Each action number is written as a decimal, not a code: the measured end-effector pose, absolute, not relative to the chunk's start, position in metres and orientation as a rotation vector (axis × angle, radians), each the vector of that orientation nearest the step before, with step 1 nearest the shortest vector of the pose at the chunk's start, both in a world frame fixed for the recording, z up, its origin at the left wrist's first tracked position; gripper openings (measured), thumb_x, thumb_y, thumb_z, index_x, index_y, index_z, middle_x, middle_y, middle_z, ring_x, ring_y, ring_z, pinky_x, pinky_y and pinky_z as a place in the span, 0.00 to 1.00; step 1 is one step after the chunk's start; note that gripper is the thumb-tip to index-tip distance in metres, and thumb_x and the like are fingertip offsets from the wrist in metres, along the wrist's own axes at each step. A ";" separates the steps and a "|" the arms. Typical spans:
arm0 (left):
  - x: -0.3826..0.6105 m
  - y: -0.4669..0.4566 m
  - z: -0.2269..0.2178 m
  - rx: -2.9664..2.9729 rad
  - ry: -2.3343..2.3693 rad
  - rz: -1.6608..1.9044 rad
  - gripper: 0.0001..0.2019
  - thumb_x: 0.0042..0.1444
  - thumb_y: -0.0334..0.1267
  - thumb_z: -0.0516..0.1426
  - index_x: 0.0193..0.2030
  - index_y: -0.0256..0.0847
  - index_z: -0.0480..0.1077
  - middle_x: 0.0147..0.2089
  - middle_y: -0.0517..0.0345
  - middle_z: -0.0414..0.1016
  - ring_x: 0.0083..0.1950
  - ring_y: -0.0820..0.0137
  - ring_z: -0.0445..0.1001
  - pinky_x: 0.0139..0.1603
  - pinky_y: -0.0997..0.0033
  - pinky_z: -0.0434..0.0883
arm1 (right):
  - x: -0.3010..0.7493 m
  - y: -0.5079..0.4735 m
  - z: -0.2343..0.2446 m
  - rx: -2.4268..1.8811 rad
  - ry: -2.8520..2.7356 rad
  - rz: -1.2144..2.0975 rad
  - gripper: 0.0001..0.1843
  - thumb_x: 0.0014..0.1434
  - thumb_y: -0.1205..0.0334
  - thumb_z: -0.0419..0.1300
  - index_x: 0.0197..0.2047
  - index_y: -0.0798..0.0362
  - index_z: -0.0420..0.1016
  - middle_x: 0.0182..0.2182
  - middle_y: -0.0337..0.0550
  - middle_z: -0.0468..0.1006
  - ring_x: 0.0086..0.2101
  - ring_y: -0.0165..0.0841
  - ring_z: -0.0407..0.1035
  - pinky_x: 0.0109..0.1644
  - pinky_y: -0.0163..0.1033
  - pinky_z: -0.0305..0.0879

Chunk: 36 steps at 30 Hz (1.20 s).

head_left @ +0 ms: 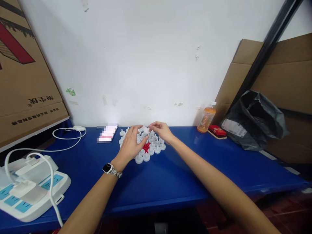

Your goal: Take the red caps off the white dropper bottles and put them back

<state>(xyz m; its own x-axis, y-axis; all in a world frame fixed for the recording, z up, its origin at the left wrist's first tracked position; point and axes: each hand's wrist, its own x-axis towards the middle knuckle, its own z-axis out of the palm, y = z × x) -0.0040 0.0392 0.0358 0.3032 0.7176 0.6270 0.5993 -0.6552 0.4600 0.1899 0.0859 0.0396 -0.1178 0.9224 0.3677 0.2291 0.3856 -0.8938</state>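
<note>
Many white plastic nozzle caps (157, 149), round with a thin spout on top, stand close together on the blue table (170, 182). A small pile of red tips (146, 147) lies among them. My left hand (133, 143) arches over the group, its thumb and forefinger around a raised white nozzle cap (145, 130). From the other side my right hand (162, 130) meets that cap with thumb and forefinger pinched together. Whatever sits in this pinch is too small to make out. Part of the group is hidden under my left hand.
A phone (107, 133) lies left of the caps. Further left are a white power strip (36, 208) with plugs and a cable (51, 150). At right stand an orange drink bottle (206, 118), a red box (217, 130) on a phone, and a grey plastic bag (253, 123).
</note>
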 end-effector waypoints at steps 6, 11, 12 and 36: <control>-0.006 0.041 0.038 2.379 1.041 1.139 0.14 0.63 0.47 0.56 0.51 0.43 0.67 0.49 0.52 0.76 0.52 0.60 0.74 0.50 0.59 0.72 | 0.167 0.045 0.026 -0.923 -1.504 1.015 0.18 0.55 0.46 0.64 0.35 0.53 0.72 0.26 0.37 0.75 0.29 0.30 0.68 0.35 0.35 0.63; -0.008 0.039 0.044 2.370 0.984 1.206 0.15 0.58 0.42 0.61 0.50 0.43 0.67 0.48 0.55 0.77 0.47 0.64 0.76 0.48 0.63 0.73 | 0.169 0.038 0.026 -0.922 -1.718 0.769 0.15 0.63 0.46 0.56 0.37 0.50 0.65 0.27 0.35 0.70 0.29 0.29 0.65 0.33 0.34 0.60; -0.008 0.038 0.045 2.366 0.989 1.235 0.15 0.58 0.42 0.62 0.50 0.43 0.68 0.48 0.55 0.77 0.45 0.66 0.75 0.48 0.63 0.73 | 0.170 0.037 0.027 -0.937 -1.737 0.736 0.15 0.64 0.46 0.54 0.37 0.49 0.65 0.28 0.34 0.69 0.29 0.29 0.64 0.33 0.34 0.59; -0.017 0.031 0.054 2.672 0.769 1.120 0.18 0.68 0.42 0.52 0.64 0.48 0.63 0.52 0.52 0.73 0.49 0.66 0.72 0.52 0.63 0.70 | 0.162 0.032 0.035 -0.764 -1.383 1.314 0.29 0.53 0.36 0.61 0.23 0.49 0.52 0.19 0.29 0.47 0.21 0.25 0.43 0.26 0.35 0.42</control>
